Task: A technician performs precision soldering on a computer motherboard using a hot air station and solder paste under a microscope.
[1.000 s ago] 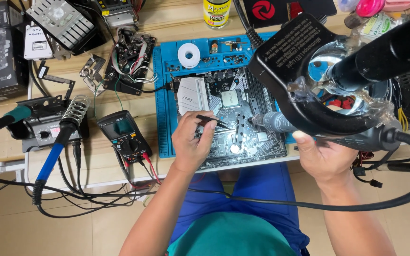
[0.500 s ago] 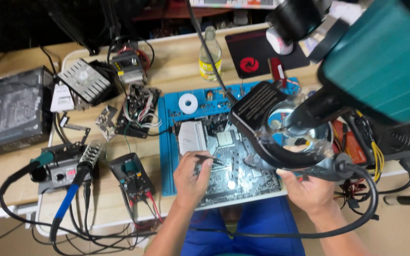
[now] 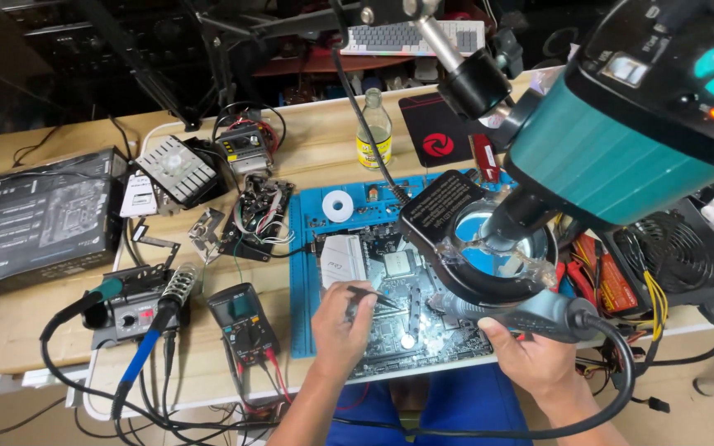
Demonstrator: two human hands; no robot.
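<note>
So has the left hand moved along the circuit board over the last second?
No. The left hand sits at the same spot on the circuit board, tweezers pointing right.

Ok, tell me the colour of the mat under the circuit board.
Blue mat, shown best in the head view.

My blue mat (image 3: 311,248) sits mid-frame under the dark green board (image 3: 406,318); a teal housing (image 3: 621,157) fills the upper right; a black-and-red pad (image 3: 433,132) lies upper centre.
</note>
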